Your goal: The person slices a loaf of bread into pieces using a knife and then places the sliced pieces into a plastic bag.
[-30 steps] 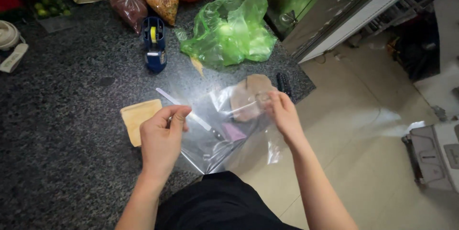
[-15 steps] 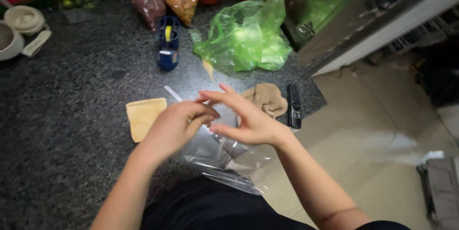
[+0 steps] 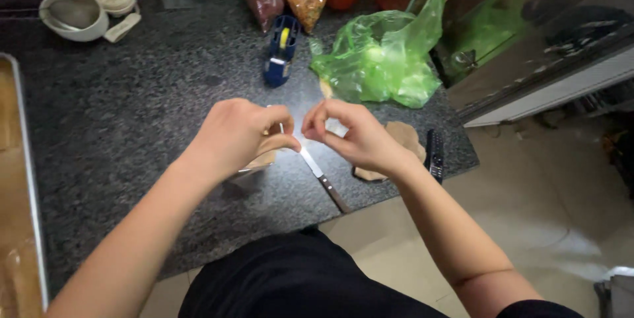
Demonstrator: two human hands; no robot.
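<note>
- Both hands have come together since a moment ago: the clear plastic bag that was spread out wide between them is now gathered up small, almost hidden under the fingers.
- The speckled dark granite counter (image 3: 132,113) carries everything; a crumpled green plastic bag (image 3: 380,60) sits beyond the hands.
- The left hand (image 3: 231,136) and the right hand (image 3: 353,136) meet fingertip to fingertip over the counter, both pinched shut on the bunched clear plastic bag (image 3: 333,126); only a glint of it shows.
- A tan flat piece (image 3: 403,136) lies just under the right hand.
- The slim steel knife with a brown handle (image 3: 323,179) lies below the pinch, its long axis running from the fingertips diagonally toward the body and to the right, so it is nearer the right hand.
- A blue tape dispenser (image 3: 279,54) stands well beyond.
</note>
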